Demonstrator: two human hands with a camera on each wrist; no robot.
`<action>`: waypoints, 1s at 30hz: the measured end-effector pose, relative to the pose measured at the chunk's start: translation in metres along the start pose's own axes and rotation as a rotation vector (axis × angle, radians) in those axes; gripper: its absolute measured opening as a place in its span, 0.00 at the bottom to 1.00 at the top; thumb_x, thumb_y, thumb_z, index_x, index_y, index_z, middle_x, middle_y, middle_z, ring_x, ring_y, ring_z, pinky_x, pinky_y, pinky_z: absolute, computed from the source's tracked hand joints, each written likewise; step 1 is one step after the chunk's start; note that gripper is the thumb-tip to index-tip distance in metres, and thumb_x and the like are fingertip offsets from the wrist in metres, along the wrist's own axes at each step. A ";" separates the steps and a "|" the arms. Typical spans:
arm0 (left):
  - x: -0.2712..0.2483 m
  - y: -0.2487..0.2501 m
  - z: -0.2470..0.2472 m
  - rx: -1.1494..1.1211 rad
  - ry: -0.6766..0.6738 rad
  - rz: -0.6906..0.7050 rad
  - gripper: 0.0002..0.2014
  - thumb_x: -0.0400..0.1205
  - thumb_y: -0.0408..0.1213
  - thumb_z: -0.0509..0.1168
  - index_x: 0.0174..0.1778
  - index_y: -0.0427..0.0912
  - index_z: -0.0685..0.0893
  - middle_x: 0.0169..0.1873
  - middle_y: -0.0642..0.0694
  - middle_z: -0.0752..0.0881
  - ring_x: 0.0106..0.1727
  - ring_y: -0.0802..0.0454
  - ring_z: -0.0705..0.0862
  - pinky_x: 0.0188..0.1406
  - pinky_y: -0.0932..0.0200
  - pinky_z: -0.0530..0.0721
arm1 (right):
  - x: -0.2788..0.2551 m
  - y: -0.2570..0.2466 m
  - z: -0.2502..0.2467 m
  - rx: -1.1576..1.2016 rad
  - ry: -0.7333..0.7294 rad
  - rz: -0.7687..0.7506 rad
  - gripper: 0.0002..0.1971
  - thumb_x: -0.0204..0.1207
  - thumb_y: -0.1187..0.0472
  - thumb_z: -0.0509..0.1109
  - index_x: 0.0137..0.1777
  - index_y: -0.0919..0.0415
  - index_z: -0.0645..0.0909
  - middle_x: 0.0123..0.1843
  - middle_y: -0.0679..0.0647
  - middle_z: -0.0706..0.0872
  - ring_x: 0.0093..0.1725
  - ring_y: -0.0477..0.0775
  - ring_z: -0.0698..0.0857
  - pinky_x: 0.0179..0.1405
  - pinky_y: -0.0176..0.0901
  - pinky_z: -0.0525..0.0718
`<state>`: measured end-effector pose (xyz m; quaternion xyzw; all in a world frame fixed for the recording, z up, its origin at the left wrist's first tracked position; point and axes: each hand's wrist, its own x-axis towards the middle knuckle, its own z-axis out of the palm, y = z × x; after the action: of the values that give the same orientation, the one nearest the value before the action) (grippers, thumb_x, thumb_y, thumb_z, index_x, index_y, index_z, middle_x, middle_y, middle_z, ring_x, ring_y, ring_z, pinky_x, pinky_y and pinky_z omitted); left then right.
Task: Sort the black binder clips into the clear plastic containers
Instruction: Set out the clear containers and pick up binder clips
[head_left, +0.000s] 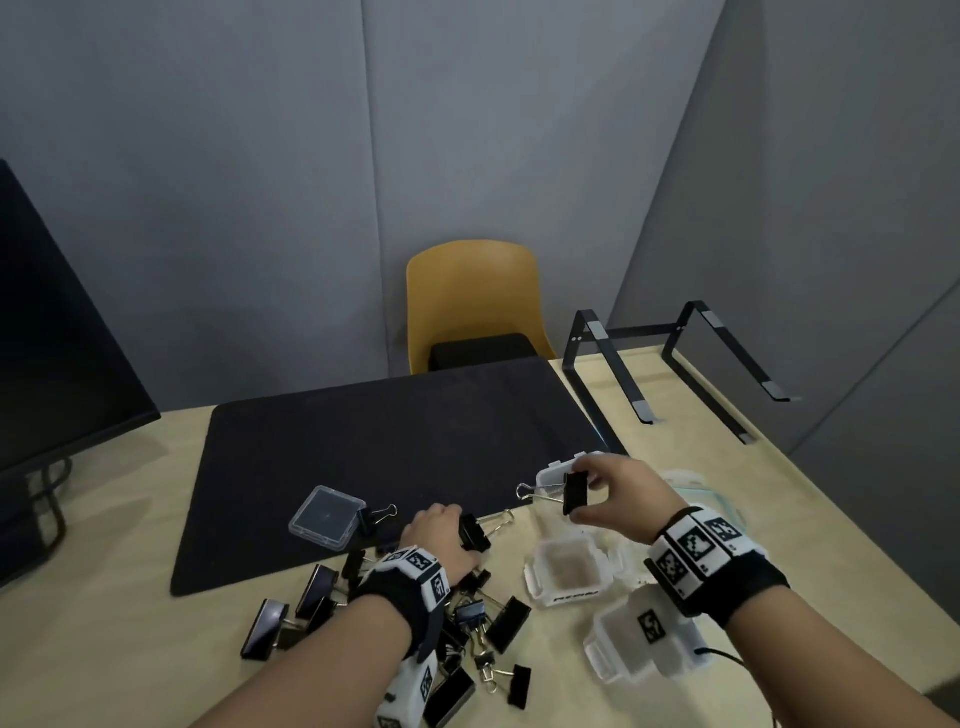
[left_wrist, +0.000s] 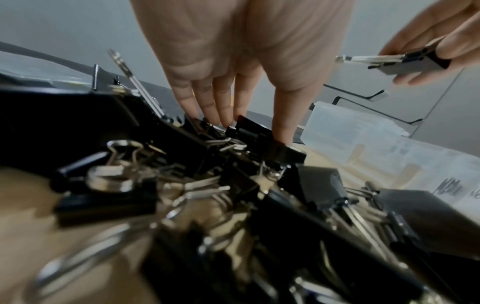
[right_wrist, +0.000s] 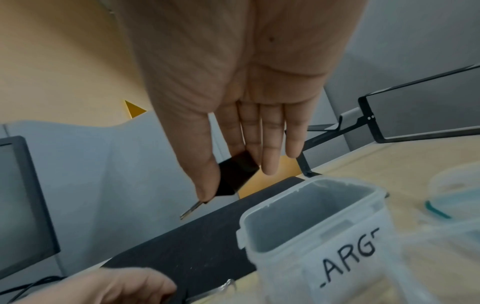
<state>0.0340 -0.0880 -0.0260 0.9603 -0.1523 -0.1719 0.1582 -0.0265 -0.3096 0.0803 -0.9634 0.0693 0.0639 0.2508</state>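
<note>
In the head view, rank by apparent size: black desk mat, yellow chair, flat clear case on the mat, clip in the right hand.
1. black desk mat
2. yellow chair, though it sits farther off, so it is really bigger than it looks
3. flat clear case
4. binder clip pinched in the right hand

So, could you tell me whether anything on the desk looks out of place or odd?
One binder clip lies apart from the heap of binder clips, on the black desk mat beside a flat clear case. Nothing looks spilled or damaged.
</note>
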 end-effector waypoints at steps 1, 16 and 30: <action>0.001 0.002 0.001 0.010 -0.004 -0.012 0.31 0.75 0.54 0.69 0.71 0.45 0.72 0.67 0.45 0.75 0.70 0.45 0.73 0.68 0.51 0.74 | 0.003 0.005 -0.005 0.003 0.006 0.003 0.26 0.64 0.56 0.80 0.63 0.52 0.79 0.55 0.47 0.84 0.54 0.47 0.83 0.55 0.38 0.80; 0.000 0.026 -0.016 -0.119 0.039 -0.182 0.30 0.68 0.52 0.73 0.65 0.51 0.77 0.58 0.51 0.80 0.60 0.51 0.79 0.61 0.53 0.78 | 0.054 0.073 -0.043 -0.248 -0.175 -0.155 0.22 0.65 0.59 0.78 0.59 0.51 0.78 0.53 0.50 0.85 0.54 0.51 0.83 0.51 0.40 0.81; -0.014 0.053 -0.014 -0.461 0.287 -0.221 0.22 0.68 0.45 0.78 0.56 0.52 0.80 0.51 0.53 0.81 0.53 0.58 0.81 0.50 0.63 0.74 | 0.083 0.072 -0.020 -0.807 -0.425 -0.418 0.19 0.73 0.50 0.69 0.62 0.52 0.78 0.57 0.55 0.83 0.59 0.58 0.77 0.50 0.48 0.77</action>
<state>0.0142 -0.1271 0.0092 0.9242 0.0202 -0.0806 0.3727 0.0447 -0.3897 0.0502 -0.9427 -0.2080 0.2287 -0.1257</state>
